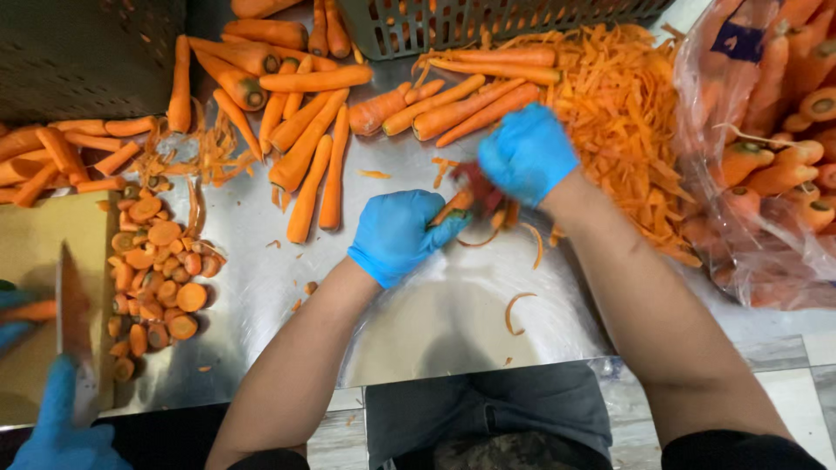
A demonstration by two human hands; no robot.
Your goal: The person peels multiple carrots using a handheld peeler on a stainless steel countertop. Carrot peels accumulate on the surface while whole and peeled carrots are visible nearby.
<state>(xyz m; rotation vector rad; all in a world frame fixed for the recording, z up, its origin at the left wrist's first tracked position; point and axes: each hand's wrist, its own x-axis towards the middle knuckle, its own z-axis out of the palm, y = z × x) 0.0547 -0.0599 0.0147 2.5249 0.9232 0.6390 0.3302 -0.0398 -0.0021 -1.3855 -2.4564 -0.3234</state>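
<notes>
A steel desk (435, 322) fills the view, strewn with carrots and orange scraps, with pale floor tiles beyond its near edge. At its middle, a carrot (455, 205) is gripped in the left hand (399, 233), whose gloved fingers are closed round it. The right hand (527, 155) is closed on a dark red peeler (479, 184), blurred in motion, just above the carrot's far end. Peeling looks to be the step in hand; the next stroke likely calls for turning the carrot to an unpeeled side.

Thin curls of peel (515, 312) lie on the desk below the hands. A heap of peelings (623, 113) sits right of the hands, beside a clear bag of unpeeled carrots (775, 165). Peeled carrots (305, 148) lie in a loose pile beyond the left hand, near a grey crate (435, 30). At far left, another person's gloved hand (57, 426) holds a knife (74, 331) by cut carrot ends (157, 278). Open steel remains only before the hands, toward the near edge.
</notes>
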